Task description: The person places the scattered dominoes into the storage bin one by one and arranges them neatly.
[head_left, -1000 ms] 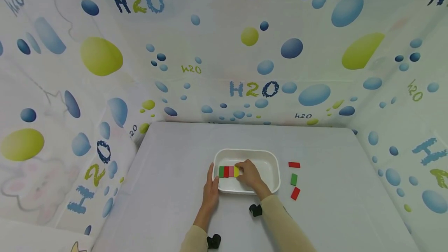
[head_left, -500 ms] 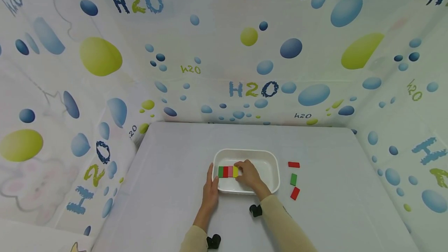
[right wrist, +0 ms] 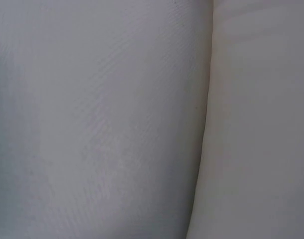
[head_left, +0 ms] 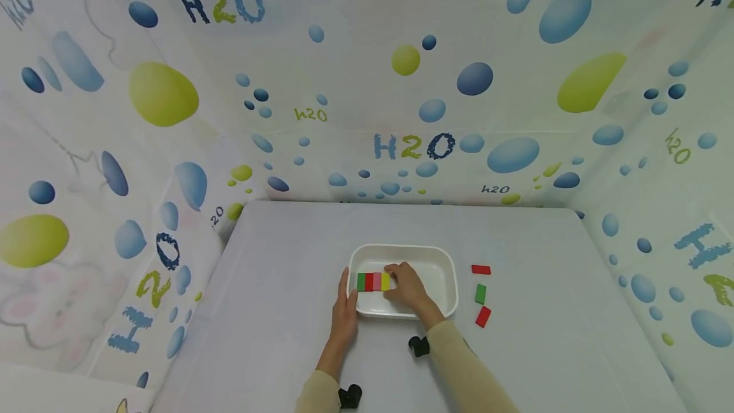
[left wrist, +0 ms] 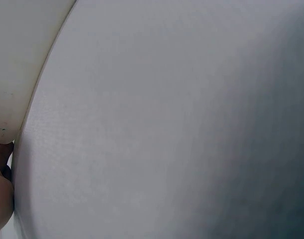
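In the head view a row of small rectangular blocks lies in the left part of the white tray (head_left: pixel 438 304): a green block (head_left: pixel 360 282), a red block (head_left: pixel 369 282), a pink block (head_left: pixel 376 282) and a yellow block (head_left: pixel 385 282). My right hand (head_left: pixel 408 287) reaches over the tray's near rim and pinches the yellow block by its ends, thumb nearer me and index finger at the far end. Along the tray's left outer side lies my left hand (head_left: pixel 345 312), its fingers extended and its thumb at the near left corner. Part of that hand (left wrist: pixel 0 199) shows at the left wrist view's edge.
Right of the tray on the white table (head_left: pixel 275 298) lie a loose red block (head_left: pixel 481 269), a loose green block (head_left: pixel 480 294) and another red block (head_left: pixel 483 317). Black wrist mounts (head_left: pixel 350 396) sit by both sleeves. Patterned sheets (head_left: pixel 344 69) enclose the table's back and sides.
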Tool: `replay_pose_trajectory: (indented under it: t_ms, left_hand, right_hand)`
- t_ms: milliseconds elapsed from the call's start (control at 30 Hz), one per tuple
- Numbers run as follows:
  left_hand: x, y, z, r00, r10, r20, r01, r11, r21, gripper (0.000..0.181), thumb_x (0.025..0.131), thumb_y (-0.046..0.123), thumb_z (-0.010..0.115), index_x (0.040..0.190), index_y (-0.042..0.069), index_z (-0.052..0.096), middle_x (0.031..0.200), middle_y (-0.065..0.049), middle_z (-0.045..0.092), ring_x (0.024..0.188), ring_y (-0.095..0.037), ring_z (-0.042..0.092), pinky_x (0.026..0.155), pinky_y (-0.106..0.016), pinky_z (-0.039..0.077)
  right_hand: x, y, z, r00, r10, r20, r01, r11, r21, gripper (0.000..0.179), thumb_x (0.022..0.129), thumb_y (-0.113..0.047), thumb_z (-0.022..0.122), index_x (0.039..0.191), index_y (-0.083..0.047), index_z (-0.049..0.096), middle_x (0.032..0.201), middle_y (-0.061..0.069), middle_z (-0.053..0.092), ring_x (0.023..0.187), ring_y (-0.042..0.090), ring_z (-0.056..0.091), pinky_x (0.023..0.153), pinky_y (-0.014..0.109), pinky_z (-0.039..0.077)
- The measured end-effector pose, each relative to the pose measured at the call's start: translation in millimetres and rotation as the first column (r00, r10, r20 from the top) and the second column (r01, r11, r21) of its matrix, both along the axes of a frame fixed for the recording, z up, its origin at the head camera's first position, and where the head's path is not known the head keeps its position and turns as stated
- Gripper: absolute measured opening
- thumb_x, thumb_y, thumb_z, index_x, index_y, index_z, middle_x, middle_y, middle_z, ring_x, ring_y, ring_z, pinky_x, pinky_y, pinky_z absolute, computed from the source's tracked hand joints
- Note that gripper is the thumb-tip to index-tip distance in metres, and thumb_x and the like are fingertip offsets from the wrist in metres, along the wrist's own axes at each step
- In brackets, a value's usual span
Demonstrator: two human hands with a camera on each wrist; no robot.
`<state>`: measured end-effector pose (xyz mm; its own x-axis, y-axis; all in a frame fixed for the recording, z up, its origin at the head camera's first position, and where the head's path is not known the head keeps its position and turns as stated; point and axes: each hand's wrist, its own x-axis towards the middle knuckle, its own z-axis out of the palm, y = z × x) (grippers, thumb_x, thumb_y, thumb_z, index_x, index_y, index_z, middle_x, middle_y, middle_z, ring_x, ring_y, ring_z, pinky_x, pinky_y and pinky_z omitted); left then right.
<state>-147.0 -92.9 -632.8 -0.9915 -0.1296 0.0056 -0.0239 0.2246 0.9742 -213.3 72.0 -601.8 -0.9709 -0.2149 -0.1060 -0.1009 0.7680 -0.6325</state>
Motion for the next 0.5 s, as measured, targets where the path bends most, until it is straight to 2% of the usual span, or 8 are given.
replay_pose_trajectory:
  t_ms: [67, 200, 233, 300, 400, 500]
  left_hand:
    - [3.7, 1.1, 11.8, 1.000, -0.006, 0.003, 0.006, 1.000, 0.007, 0.054, 0.105, 0.019, 0.038, 0.156, 0.022, 0.023, 0.159, -0.012, 0.031, 0.145, -0.036, 0.032, 0.116, -0.060, 0.025]
    - [4.4, 2.1, 14.3, 1.000, -0.006, 0.011, 0.006, 1.000, 0.017, 0.054, 0.105, 0.019, 0.038, 0.156, 0.022, 0.023, 0.159, -0.012, 0.031, 0.145, -0.035, 0.031, 0.117, -0.060, 0.024]
    - [4.1, 2.2, 14.3, 1.000, -0.007, 0.017, 0.006, 1.000, 0.023, 0.054, 0.104, 0.017, 0.038, 0.156, 0.020, 0.022, 0.159, -0.013, 0.031, 0.145, -0.036, 0.031, 0.116, -0.061, 0.024]
    - [0.7, 1.5, 2.3, 1.000, 0.000, 0.008, 0.000, 1.000, 0.025, 0.055, 0.105, 0.019, 0.038, 0.157, 0.023, 0.021, 0.160, -0.012, 0.030, 0.145, -0.036, 0.030, 0.116, -0.062, 0.023]
    - [0.9, 1.7, 2.5, 1.000, 0.006, -0.002, -0.006, 1.000, 0.031, 0.055, 0.104, 0.017, 0.039, 0.156, 0.021, 0.022, 0.159, -0.013, 0.031, 0.145, -0.037, 0.031, 0.116, -0.063, 0.023]
    - [1.3, 1.7, 3.8, 1.000, 0.009, 0.011, -0.010, 1.000, 0.024, 0.055, 0.104, 0.018, 0.039, 0.156, 0.024, 0.023, 0.159, -0.011, 0.031, 0.145, -0.035, 0.031, 0.117, -0.061, 0.023]
  right_hand:
    - [1.2, 0.7, 0.1, 1.000, -0.009, -0.011, 0.009, 1.000, -0.012, 0.056, 0.074, -0.013, 0.083, 0.126, -0.006, 0.063, 0.096, 0.006, 0.057, 0.084, 0.017, 0.050, 0.081, 0.034, 0.051]
    - [2.7, 4.9, 0.0, 0.995, -0.016, -0.099, 0.006, 0.995, -0.101, 0.057, 0.074, -0.015, 0.084, 0.126, -0.005, 0.062, 0.101, 0.010, 0.060, 0.087, 0.019, 0.055, 0.081, 0.035, 0.051]
    - [3.6, 6.5, 1.1, 0.992, -0.019, -0.127, 0.002, 0.991, -0.135, 0.058, 0.074, -0.015, 0.084, 0.127, -0.005, 0.061, 0.104, 0.011, 0.060, 0.088, 0.020, 0.057, 0.081, 0.035, 0.052]
    - [5.0, 10.3, 4.0, 0.982, -0.031, -0.185, -0.008, 0.979, -0.206, 0.058, 0.075, -0.014, 0.083, 0.128, -0.005, 0.061, 0.108, 0.013, 0.060, 0.091, 0.023, 0.059, 0.081, 0.036, 0.053]
    - [9.2, 16.4, 11.0, 0.967, -0.053, -0.251, -0.025, 0.955, -0.296, 0.058, 0.077, -0.013, 0.082, 0.130, -0.007, 0.059, 0.114, 0.015, 0.059, 0.096, 0.025, 0.060, 0.079, 0.034, 0.053]
    - [14.2, 22.1, 18.7, 0.955, -0.070, -0.287, -0.037, 0.936, -0.351, 0.061, 0.076, -0.013, 0.083, 0.132, -0.008, 0.059, 0.118, 0.016, 0.058, 0.098, 0.024, 0.060, 0.077, 0.030, 0.054]
